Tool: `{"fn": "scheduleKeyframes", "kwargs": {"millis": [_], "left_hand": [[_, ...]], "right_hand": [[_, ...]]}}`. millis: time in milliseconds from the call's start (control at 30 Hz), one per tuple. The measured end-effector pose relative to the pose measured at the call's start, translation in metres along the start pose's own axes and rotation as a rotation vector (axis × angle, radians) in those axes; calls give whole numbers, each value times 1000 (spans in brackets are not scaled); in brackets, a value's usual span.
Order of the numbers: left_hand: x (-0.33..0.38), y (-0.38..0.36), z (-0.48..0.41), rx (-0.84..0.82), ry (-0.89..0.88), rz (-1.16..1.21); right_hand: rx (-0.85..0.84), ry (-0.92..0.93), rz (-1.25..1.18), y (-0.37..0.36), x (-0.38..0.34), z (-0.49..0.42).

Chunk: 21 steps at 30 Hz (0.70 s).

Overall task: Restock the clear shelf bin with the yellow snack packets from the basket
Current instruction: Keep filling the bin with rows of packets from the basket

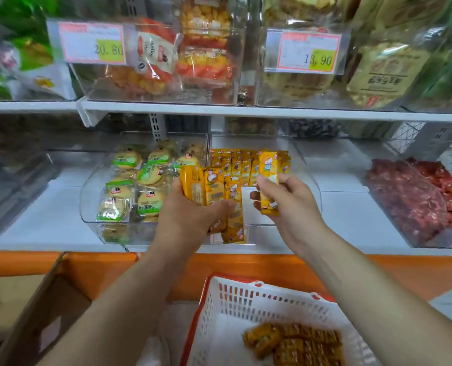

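My left hand (190,210) grips several packets (214,191); my right hand (285,199) pinches one packet (268,180) upright at the bin's (309,180) front edge.

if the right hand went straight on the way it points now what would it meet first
Probably the row of yellow packets standing in the clear bin: the right hand points its single packet forward at them. Depth is hard to judge.
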<state>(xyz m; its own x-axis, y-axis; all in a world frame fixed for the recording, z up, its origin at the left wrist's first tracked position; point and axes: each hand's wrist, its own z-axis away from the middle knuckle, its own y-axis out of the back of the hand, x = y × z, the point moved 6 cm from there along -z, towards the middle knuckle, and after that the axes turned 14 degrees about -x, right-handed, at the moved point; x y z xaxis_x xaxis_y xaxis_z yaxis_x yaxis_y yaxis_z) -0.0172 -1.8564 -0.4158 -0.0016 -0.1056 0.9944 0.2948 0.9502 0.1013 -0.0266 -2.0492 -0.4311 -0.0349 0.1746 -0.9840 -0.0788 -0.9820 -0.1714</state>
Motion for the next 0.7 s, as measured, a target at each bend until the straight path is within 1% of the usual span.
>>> {"fn": "scheduleKeyframes", "kwargs": {"millis": [100, 233, 300, 333, 433, 467, 533, 600, 700], "left_hand": [[-4, 21, -3, 60, -14, -80], [-9, 36, -3, 56, -35, -146], [-12, 43, -3, 61, -26, -156], [-14, 47, -4, 62, -17, -154], [-22, 57, -7, 76, 6, -153], [-24, 59, -7, 82, 11, -155], [-28, 63, -9, 87, 15, -161], [-32, 65, -11, 88, 17, -160], [-35, 67, -15, 98, 32, -170]], "right_hand": [[11, -32, 243, -2, 7, -45], [-42, -128, 429, -5, 24, -108], [-59, -114, 518, -8, 29, -135], [-61, -89, 603, -10, 29, -147], [-57, -59, 1020, -20, 30, -177], [-73, -62, 1105, -23, 33, -185], [-120, -65, 1170, -29, 40, -196], [-141, -23, 1200, -34, 45, -202], [-102, 46, 1357, -37, 48, -206]]}}
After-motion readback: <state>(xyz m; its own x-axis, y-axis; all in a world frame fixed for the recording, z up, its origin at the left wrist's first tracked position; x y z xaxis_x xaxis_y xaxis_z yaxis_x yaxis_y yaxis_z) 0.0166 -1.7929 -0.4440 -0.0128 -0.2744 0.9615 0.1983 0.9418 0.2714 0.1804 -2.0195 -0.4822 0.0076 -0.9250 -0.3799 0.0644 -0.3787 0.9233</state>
